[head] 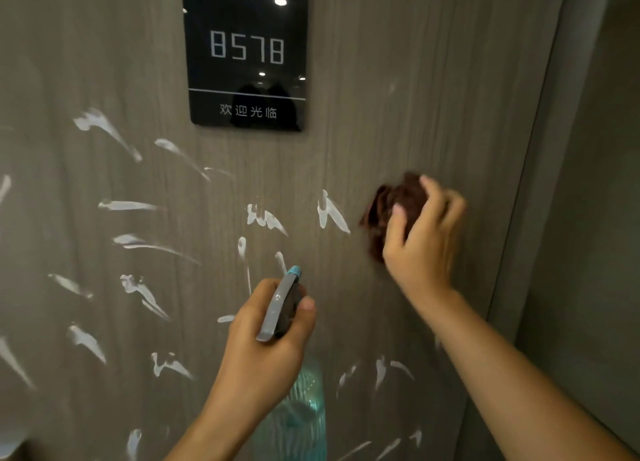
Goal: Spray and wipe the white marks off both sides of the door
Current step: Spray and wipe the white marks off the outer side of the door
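Note:
A grey wood-grain door fills the view, smeared with several white marks across its middle and lower part. My right hand grips a bunched dark brown cloth and presses it against the door, just right of one white mark. My left hand holds a spray bottle by its grey trigger head, nozzle pointing up toward the door. The bottle's teal ribbed body hangs below my hand.
A glossy black room-number plate reading 8578 is fixed to the door above the marks. The door's right edge and a grey frame run down the right side, with a plain wall beyond.

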{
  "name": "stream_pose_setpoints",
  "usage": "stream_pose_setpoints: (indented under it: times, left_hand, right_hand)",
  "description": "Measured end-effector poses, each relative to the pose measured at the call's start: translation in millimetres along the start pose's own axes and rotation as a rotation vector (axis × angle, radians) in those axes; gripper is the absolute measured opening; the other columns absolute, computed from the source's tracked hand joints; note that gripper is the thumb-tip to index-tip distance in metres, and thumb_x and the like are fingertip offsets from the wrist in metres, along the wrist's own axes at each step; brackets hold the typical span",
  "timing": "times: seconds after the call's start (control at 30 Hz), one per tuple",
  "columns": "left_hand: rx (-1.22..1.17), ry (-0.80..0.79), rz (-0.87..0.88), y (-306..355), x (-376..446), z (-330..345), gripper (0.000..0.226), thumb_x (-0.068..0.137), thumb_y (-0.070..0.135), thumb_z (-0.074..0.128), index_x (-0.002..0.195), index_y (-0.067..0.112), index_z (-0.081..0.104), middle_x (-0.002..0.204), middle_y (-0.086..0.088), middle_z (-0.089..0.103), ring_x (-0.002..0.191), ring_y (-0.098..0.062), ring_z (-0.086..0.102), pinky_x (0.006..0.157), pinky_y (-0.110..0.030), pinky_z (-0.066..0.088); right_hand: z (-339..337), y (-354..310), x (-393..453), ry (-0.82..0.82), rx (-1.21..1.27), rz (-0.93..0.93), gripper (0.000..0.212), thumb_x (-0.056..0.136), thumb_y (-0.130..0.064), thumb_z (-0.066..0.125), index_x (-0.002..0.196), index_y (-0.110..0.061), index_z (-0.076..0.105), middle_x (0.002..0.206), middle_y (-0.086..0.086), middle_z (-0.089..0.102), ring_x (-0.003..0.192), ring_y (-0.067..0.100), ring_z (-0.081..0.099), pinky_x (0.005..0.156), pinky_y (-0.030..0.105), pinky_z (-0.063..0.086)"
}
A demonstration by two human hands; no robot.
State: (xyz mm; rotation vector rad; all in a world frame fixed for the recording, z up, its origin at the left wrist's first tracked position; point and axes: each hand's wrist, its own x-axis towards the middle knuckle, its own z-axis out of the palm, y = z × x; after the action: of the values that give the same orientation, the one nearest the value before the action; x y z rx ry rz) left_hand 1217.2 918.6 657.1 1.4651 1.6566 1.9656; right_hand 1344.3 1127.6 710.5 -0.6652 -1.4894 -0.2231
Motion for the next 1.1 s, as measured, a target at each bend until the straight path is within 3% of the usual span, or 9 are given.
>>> stream_pose_setpoints:
  times: [0.13,0.3,0.43,0.6,0.67,0.8,0.87,1.0,1.1]
  left_hand:
    - [0.042,-0.015,0.025,12,18,10,0.027,0.099,0.028,0.067,0.082,0.010,0.057,0.062,0.004,0.047,0.054,-0.008,0.043,0.051,-0.020,0.038]
    - [0.012,0.047,0.072,22,27,13,0.025,0.101,0.027,0.065,0.083,0.011,0.056,0.060,0.010,0.046,0.052,-0.006,0.041,0.050,-0.019,0.037]
    - [0.014,0.026,0.076,23,29,10,0.023,0.101,0.026,0.065,0.084,0.012,0.058,0.061,0.009,0.048,0.053,-0.006,0.042,0.051,-0.019,0.039]
    - [-0.016,0.053,0.091,22,25,-2,0.021,0.099,0.027,0.067,0.085,0.012,0.061,0.063,-0.001,0.049,0.055,-0.009,0.042,0.051,-0.021,0.037]
    - [-0.013,0.073,0.097,21,26,-8,0.018,0.097,0.027,0.069,0.086,0.014,0.064,0.068,-0.006,0.054,0.058,-0.009,0.046,0.053,-0.020,0.037]
    - [-0.033,0.075,0.105,19,23,-20,0.014,0.097,0.027,0.070,0.089,0.017,0.067,0.066,-0.005,0.056,0.058,-0.017,0.049,0.055,-0.025,0.039]
    - [-0.032,0.070,0.104,19,19,-27,0.009,0.096,0.027,0.070,0.090,0.020,0.070,0.069,-0.007,0.059,0.059,-0.014,0.051,0.054,-0.021,0.039]
    - [-0.011,0.044,0.082,17,16,-37,0.014,0.096,0.027,0.069,0.089,0.015,0.071,0.075,-0.016,0.060,0.069,-0.031,0.055,0.054,-0.019,0.038]
    - [-0.023,0.051,0.085,19,17,-39,0.012,0.096,0.027,0.069,0.090,0.016,0.072,0.076,-0.016,0.061,0.071,-0.031,0.056,0.055,-0.018,0.039]
  right_hand:
    - [6,-14,46,0.121,0.028,0.069,0.047,0.099,-0.029,0.058,0.139,-0.005,0.051,0.128,0.023,0.047,0.110,0.039,0.052,0.086,0.039,0.044]
    - [5,-9,49,0.123,0.015,-0.001,0.047,0.099,-0.028,0.058,0.139,-0.003,0.051,0.128,0.023,0.047,0.110,0.038,0.053,0.083,0.037,0.047]
    - [1,-10,52,0.103,0.019,-0.011,0.048,0.100,-0.030,0.057,0.139,-0.004,0.051,0.128,0.023,0.047,0.109,0.035,0.053,0.083,0.023,0.036]
    - [11,-34,52,0.128,0.015,0.007,0.047,0.099,-0.034,0.058,0.138,-0.008,0.054,0.123,0.020,0.049,0.102,0.036,0.057,0.075,0.041,0.052]
    - [22,-50,31,0.078,-0.004,-0.095,0.048,0.095,-0.037,0.061,0.136,-0.012,0.056,0.120,0.017,0.049,0.098,0.039,0.058,0.074,0.045,0.053]
    - [31,-47,-42,-0.158,-0.074,-0.506,0.054,0.088,-0.043,0.061,0.134,-0.018,0.048,0.118,0.014,0.041,0.090,0.038,0.056,0.062,0.043,0.055]
    - [25,-36,-43,-0.210,-0.108,-0.585,0.053,0.087,-0.043,0.060,0.132,-0.019,0.048,0.118,0.014,0.041,0.089,0.037,0.054,0.062,0.044,0.055]
    - [13,-46,24,-0.080,-0.086,-0.281,0.045,0.091,-0.041,0.059,0.131,-0.020,0.053,0.121,0.017,0.046,0.102,0.041,0.056,0.076,0.038,0.051]
    - [14,-60,71,0.050,-0.097,-0.107,0.041,0.095,-0.037,0.061,0.129,-0.014,0.060,0.121,0.019,0.051,0.107,0.036,0.052,0.080,0.032,0.041]
